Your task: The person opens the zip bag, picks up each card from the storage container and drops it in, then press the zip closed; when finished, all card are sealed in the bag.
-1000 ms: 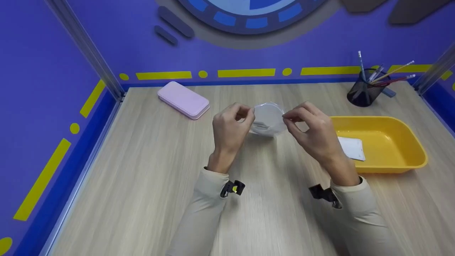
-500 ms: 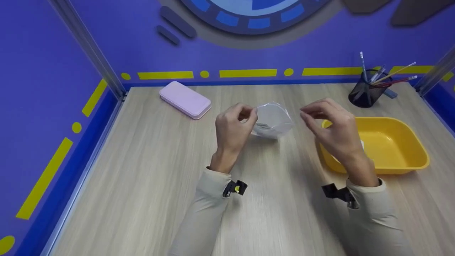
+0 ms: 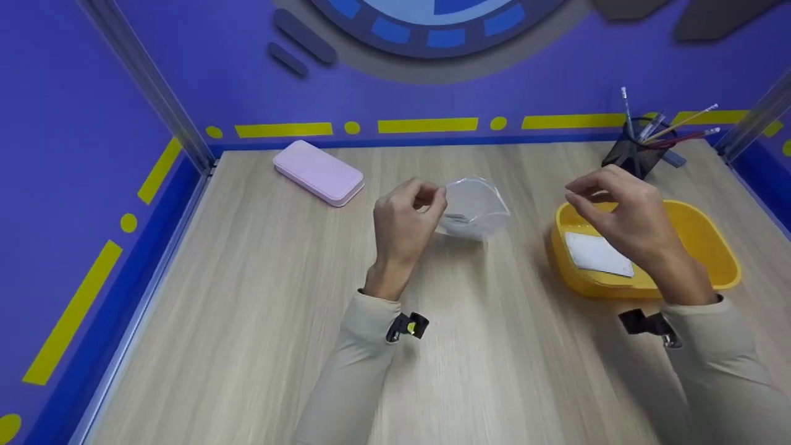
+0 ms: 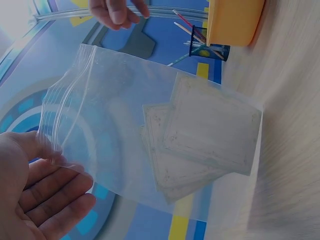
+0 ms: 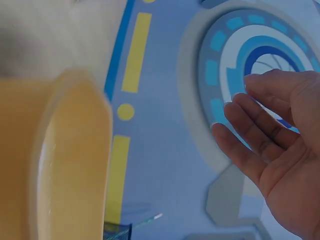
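Observation:
My left hand [image 3: 405, 225] pinches the rim of a clear zip bag [image 4: 120, 100] between thumb and fingers, near the middle of the table. Through the film in the left wrist view, several pale square cards [image 4: 212, 125] overlap near the bag's bottom. The bag's mouth gapes upward in the head view. My right hand [image 3: 636, 213] is above the left part of a yellow tray [image 3: 729, 259], its fingers loosely bent with nothing between them. Inside that tray lies a white card or small stack of cards [image 3: 596, 253], partly beneath the hand.
A pink case [image 3: 318, 172] lies at the back left of the wooden table [image 3: 247, 321]. Behind the tray stands a black mesh cup [image 3: 624, 157] holding pencils and pens, with a small blue-grey block [image 3: 675, 159] beside it. A blue printed wall rises along the back edge.
My right hand has let go of the bag's right rim and moved right, over the yellow tray. My left hand keeps its pinch, and the bag's right side has spread outward.

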A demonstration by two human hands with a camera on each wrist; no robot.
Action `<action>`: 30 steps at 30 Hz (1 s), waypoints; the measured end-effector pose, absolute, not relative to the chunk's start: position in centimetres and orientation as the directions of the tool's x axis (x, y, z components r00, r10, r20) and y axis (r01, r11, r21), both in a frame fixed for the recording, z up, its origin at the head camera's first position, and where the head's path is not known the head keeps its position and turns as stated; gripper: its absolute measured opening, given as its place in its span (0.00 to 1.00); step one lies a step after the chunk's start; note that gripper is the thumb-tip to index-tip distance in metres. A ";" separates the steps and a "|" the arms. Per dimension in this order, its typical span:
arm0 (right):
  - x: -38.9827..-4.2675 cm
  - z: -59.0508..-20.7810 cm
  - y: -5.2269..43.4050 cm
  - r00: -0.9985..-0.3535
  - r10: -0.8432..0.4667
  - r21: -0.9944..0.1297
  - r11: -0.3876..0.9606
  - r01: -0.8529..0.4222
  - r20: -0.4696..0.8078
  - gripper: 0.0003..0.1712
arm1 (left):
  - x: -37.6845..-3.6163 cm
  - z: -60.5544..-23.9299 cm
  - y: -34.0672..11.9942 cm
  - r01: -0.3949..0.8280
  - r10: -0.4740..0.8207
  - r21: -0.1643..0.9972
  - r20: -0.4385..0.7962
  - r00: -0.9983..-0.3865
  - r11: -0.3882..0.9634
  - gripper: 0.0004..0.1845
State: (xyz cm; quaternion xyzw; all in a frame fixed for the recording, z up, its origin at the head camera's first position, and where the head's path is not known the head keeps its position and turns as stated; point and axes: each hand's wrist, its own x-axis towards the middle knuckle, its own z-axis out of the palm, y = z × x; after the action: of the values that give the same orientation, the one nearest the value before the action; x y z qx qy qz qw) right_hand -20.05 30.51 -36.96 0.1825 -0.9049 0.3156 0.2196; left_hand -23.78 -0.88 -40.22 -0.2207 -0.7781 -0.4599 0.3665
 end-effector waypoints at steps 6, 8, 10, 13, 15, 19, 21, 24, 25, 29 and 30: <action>-21.1 -38.1 32.6 -0.884 -0.221 -0.485 0.768 -0.418 0.411 0.08 | -23.8 -40.2 -1.1 0.676 0.008 0.555 0.770 -0.638 0.486 0.03; -21.3 -38.6 33.2 -0.897 -0.230 -0.480 0.780 -0.402 0.378 0.08 | -23.8 -40.2 -1.2 0.676 0.009 0.554 0.770 -0.638 0.486 0.04; -21.5 -39.0 33.7 -0.915 -0.230 -0.486 0.790 -0.374 0.331 0.08 | -23.8 -40.2 -1.2 0.676 0.007 0.554 0.771 -0.637 0.486 0.04; -21.8 -39.6 34.5 -0.940 -0.227 -0.493 0.806 -0.328 0.255 0.10 | -23.8 -40.1 -1.2 0.676 0.005 0.554 0.772 -0.636 0.486 0.03; -22.1 -40.1 35.0 -0.953 -0.222 -0.502 0.812 -0.298 0.208 0.12 | -23.8 -40.1 -1.2 0.676 0.004 0.554 0.772 -0.636 0.486 0.03; -22.6 -41.0 35.7 -0.965 -0.218 -0.505 0.822 -0.262 0.146 0.15 | -23.9 -40.2 -1.1 0.675 0.001 0.554 0.773 -0.635 0.487 0.03; -22.8 -41.3 35.9 -0.973 -0.202 -0.507 0.831 -0.229 0.109 0.16 | -23.9 -40.2 -1.1 0.675 -0.001 0.555 0.772 -0.635 0.486 0.03; -23.1 -41.8 36.3 -0.981 -0.187 -0.513 0.837 -0.190 0.057 0.18 | -23.9 -40.2 -1.0 0.675 -0.001 0.556 0.772 -0.636 0.485 0.03; -23.2 -41.9 36.5 -0.982 -0.182 -0.516 0.838 -0.176 0.039 0.19 | -23.9 -40.2 -1.0 0.675 0.000 0.556 0.772 -0.636 0.485 0.03; -23.4 -42.8 37.0 -0.984 -0.179 -0.523 0.840 -0.146 -0.013 0.22 | -23.9 -40.3 -0.8 0.677 0.002 0.555 0.773 -0.635 0.483 0.03; -23.5 -43.0 37.2 -0.984 -0.177 -0.525 0.840 -0.135 -0.030 0.23 | -23.9 -40.3 -0.8 0.677 0.002 0.556 0.772 -0.636 0.482 0.03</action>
State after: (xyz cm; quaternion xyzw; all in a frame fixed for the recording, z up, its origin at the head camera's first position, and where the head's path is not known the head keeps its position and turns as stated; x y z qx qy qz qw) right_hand -23.52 37.16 -42.97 0.0815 -0.9585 0.2704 -0.0386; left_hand -23.93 -0.82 -40.29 -0.2180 -0.7787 -0.4599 0.3669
